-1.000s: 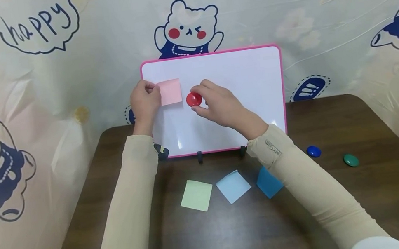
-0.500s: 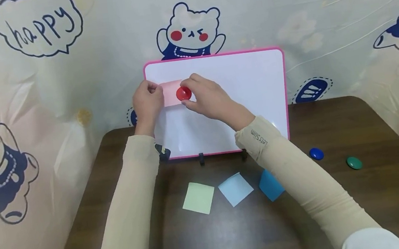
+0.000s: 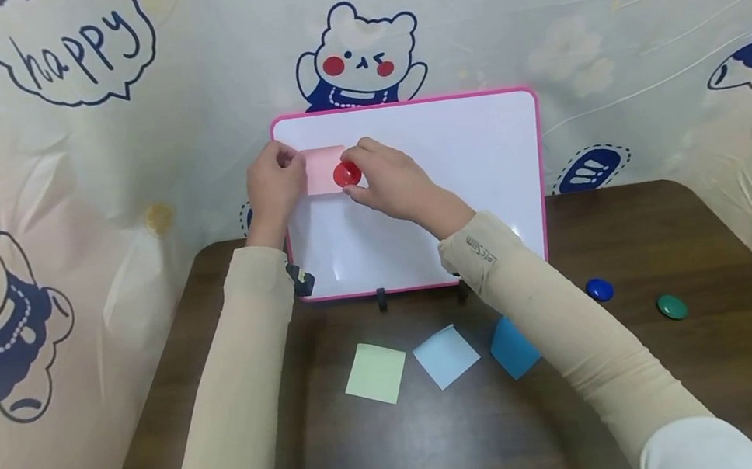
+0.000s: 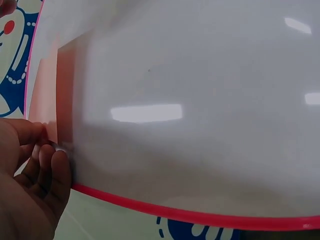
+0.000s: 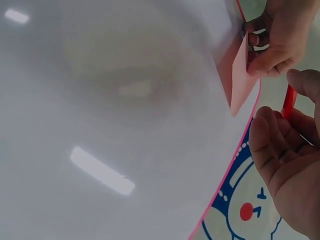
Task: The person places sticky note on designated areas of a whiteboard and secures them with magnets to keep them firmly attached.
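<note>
At the upper left of the pink-framed whiteboard (image 3: pixel 465 153), my left hand (image 3: pixel 271 190) pinches the left edge of a pink sticky note (image 3: pixel 321 171). The right wrist view shows that note (image 5: pixel 241 82) standing out from the board, its reflection beside it. My right hand (image 3: pixel 400 184) holds a round red magnet (image 3: pixel 346 174) between thumb and fingers. From the head the magnet overlaps the note's right edge. In the right wrist view the magnet (image 5: pixel 288 101) is seen edge-on, apart from the note.
On the wooden table (image 3: pixel 431 454) lie a green sticky note (image 3: pixel 375 374), a light blue one (image 3: pixel 447 357) and a darker blue one (image 3: pixel 513 351), partly behind the right sleeve. A blue magnet (image 3: pixel 599 289) and a green magnet (image 3: pixel 671 307) lie at the right. Black clips (image 3: pixel 382 300) support the board.
My right hand has carried the red magnet left, from beside the pink sticky note to in front of its right edge. The left hand keeps its pinch on the note.
</note>
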Available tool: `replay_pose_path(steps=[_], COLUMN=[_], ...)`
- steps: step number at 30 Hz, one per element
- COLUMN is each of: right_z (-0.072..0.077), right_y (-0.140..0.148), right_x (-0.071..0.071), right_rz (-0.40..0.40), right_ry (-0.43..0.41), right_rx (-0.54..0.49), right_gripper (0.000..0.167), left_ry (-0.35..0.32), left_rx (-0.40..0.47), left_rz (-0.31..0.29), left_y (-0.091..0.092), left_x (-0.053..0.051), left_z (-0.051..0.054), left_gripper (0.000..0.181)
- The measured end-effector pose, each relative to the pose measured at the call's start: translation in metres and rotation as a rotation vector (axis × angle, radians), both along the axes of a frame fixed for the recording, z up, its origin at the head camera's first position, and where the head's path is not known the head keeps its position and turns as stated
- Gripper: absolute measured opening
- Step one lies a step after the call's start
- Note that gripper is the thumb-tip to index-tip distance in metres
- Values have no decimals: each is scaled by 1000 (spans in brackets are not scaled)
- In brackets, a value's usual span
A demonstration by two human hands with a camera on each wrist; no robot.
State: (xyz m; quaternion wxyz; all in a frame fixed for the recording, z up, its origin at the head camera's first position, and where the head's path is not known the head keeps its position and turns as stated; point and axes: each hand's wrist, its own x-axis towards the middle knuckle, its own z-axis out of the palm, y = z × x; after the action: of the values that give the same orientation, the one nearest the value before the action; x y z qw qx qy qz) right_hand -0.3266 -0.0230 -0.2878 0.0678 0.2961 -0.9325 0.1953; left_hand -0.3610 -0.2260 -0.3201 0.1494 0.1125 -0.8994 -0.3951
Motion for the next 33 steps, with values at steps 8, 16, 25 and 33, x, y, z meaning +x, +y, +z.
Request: replay_pose_path(steps=[8,16,25,33], right_z=[3,6,-2,-8], right_y=[-13,-29,-44,-52], right_x=[-13,-29,-48,-57], right_rz=[2,-4,-8,-8], right_ry=[11,-8,2,22], right_rx=[10,42,80,94], right_gripper=[60,57,54,50], left_ry=[-4,-8,1,32], left_rx=[-17,-12,-29,-45], left_rz=[-4,3,-3,-22], left_y=[-7,-9,-9,-6], left_x=[-3,-6,-6,-4], left_z=[6,3,-1,-2], left_gripper=[31,31,30,30])
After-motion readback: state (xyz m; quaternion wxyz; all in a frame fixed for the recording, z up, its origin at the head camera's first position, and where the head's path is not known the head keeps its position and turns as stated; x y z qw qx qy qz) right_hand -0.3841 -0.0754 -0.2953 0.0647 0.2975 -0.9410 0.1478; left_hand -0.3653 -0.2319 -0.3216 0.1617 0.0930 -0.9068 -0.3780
